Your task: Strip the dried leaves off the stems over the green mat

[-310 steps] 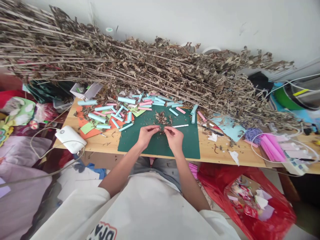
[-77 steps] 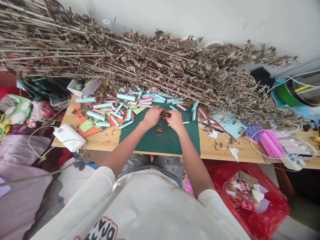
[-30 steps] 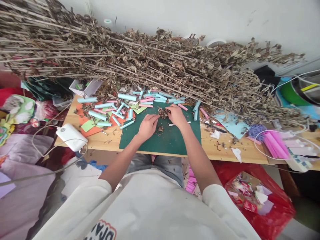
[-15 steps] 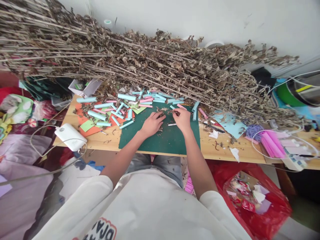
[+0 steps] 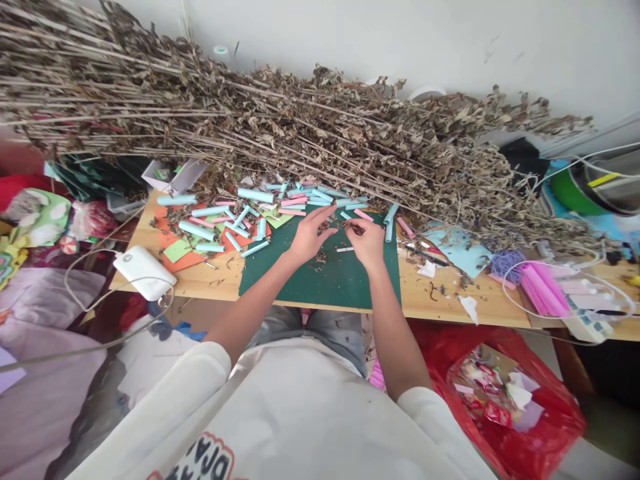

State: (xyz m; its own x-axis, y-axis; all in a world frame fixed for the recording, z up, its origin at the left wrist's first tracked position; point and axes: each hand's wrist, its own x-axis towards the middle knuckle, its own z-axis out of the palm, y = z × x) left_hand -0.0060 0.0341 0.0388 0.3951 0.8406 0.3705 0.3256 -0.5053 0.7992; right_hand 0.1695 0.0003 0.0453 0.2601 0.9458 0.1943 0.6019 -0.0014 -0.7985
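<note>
My left hand (image 5: 311, 235) hovers over the dark green mat (image 5: 310, 287) with its fingers stretched out and the thumb apart, nothing in it. Crumbled dried leaves (image 5: 320, 259) lie on the mat just below its thumb. Across from it, my right hand (image 5: 367, 243) is closed, fingertips pinched together and pointing left. Whatever is in that pinch is too small to make out. A thin pale strip (image 5: 345, 249) lies on the mat beside the right hand. Rolled blue paper tubes (image 5: 255, 195) and pink paper tubes (image 5: 295, 201) are scattered behind and left of the hands.
A big heap of dried stalks (image 5: 280, 127) covers the table's back. A white power bank (image 5: 145, 272) with a cable sits at the left edge. To the right are blue paper (image 5: 463, 250), purple yarn (image 5: 506, 263) and pink rolls (image 5: 544, 288). A red bag (image 5: 540, 433) of scraps hangs below.
My left hand has lifted from the leaf crumbs and its fingers have straightened, reaching further away from me. My right hand stays in nearly the same place, its fingers curled closer together.
</note>
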